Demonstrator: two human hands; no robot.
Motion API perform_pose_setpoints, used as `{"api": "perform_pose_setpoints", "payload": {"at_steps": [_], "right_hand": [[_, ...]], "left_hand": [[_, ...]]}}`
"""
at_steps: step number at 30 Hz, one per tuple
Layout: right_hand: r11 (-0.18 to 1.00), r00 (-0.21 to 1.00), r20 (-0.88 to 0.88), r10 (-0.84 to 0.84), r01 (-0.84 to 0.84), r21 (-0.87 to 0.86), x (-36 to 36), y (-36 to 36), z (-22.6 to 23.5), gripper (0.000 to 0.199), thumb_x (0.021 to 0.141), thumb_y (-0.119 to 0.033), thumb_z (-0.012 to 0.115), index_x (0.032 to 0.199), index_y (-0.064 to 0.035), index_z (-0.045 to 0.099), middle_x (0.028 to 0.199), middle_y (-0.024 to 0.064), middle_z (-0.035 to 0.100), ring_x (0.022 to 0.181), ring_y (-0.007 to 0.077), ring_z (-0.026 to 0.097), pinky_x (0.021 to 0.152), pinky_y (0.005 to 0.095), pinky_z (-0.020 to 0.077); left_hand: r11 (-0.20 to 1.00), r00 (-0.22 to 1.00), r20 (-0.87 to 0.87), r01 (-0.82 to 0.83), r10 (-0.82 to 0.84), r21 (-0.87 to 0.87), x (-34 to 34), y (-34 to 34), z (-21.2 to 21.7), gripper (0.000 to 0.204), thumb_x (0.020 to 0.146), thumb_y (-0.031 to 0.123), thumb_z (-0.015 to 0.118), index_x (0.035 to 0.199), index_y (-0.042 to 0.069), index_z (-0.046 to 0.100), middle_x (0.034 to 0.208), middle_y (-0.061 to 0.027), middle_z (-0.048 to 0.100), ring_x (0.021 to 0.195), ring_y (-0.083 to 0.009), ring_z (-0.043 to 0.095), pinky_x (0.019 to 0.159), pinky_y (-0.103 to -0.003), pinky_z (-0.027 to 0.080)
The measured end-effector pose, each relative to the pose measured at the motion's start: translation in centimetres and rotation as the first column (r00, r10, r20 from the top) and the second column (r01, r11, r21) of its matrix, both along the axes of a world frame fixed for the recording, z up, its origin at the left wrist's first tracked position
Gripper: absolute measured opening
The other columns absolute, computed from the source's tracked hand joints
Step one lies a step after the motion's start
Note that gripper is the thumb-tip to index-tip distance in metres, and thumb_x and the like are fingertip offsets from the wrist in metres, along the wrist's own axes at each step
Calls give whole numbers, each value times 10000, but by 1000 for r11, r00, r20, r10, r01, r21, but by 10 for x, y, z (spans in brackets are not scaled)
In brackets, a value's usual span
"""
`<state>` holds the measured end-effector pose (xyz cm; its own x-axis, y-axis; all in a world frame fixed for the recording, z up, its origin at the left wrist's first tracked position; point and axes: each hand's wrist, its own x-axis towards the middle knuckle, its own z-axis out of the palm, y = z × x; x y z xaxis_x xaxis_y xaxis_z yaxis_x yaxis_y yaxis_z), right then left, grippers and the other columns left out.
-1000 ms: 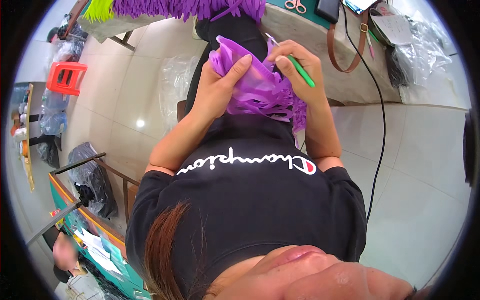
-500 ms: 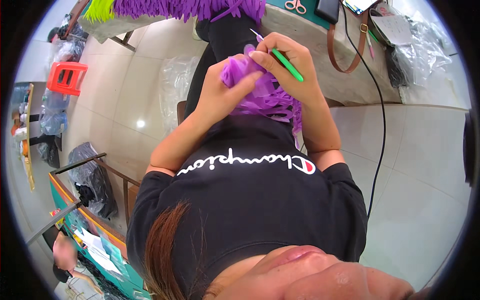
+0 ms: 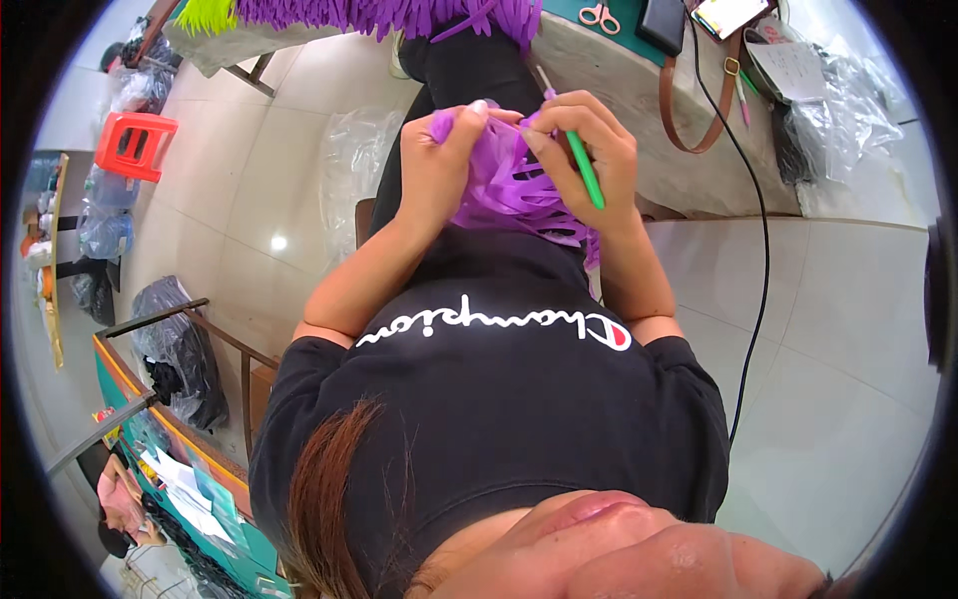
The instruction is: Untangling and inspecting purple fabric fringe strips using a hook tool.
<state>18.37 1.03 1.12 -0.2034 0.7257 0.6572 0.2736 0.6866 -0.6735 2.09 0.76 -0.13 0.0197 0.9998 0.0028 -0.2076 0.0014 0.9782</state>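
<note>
The purple fringed piece [image 3: 509, 190] sits in the person's lap, against the black shirt [image 3: 499, 399], held up between both hands. It is now stretched flatter than 0.5 s ago, when it was bunched into a tight clump under the hands; 1 s ago it lay as a broader folded sheet. The cut strips now show as separate bands across the lower part of the piece, so the work appears to be at a stage where 1 strip or loop is being picked out along the upper edge.

The left hand [image 3: 439, 165] pinches the upper left edge of the piece, thumb and fingers pressed together on the material. The right hand [image 3: 584, 150] grips a green-handled hook tool [image 3: 582, 165] in a pen-like hold, fingers closed around the handle, with the tip pointing up and left at the top edge of the piece. Compared with 0.5 s ago, the tool stands steeper and both hands sit slightly higher and farther apart.

Beyond the hands, a counter [image 3: 619, 90] carries a larger purple fringe mass [image 3: 399, 12], a pair of scissors [image 3: 599, 14], a brown strap [image 3: 699, 110] and a black cable [image 3: 758, 260] that runs down to the tiled floor [image 3: 838, 329]. A red stool [image 3: 135, 145] stands well apart at the left.
</note>
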Motion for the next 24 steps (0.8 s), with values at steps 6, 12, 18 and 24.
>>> {"api": "perform_pose_setpoints", "payload": {"at_steps": [6,12,18,24], "right_hand": [[895,566,-803,186,-435,-99,31,-6,-13,181,917,-114,542,1062,-8,524,986,93,548,573,46,398,463,191,309],[913,376,-901,218,-406,52,136,-5,24,138,903,-130,557,962,-17,503,899,34,472,521,64,265,469,230,204],[781,-19,-927,374,-533,325,210,-12,59,79,884,-80,553,887,-59,476,810,24,466,520,60,267,489,239,220],[439,94,-951,294,-897,47,140,10,50,131,921,-120,523,951,-67,407,767,34,444,555,108,335,505,275,275]], "left_hand": [[968,875,462,-29,145,-250,-25,28,-26,295,912,245,495,978,-13,623,973,-163,658,888,-227,619,845,-340,479],[823,612,566,-292,552,-487,-73,82,-98,236,943,225,405,1036,47,529,1070,-123,642,1025,-246,567,952,-400,415],[635,437,467,-433,769,-640,-127,98,-165,221,961,237,353,961,74,501,945,-111,645,876,-261,579,847,-413,457],[982,889,448,156,-92,-107,-67,59,-48,282,861,285,627,997,39,600,686,18,492,578,-84,447,518,-227,373]]}}
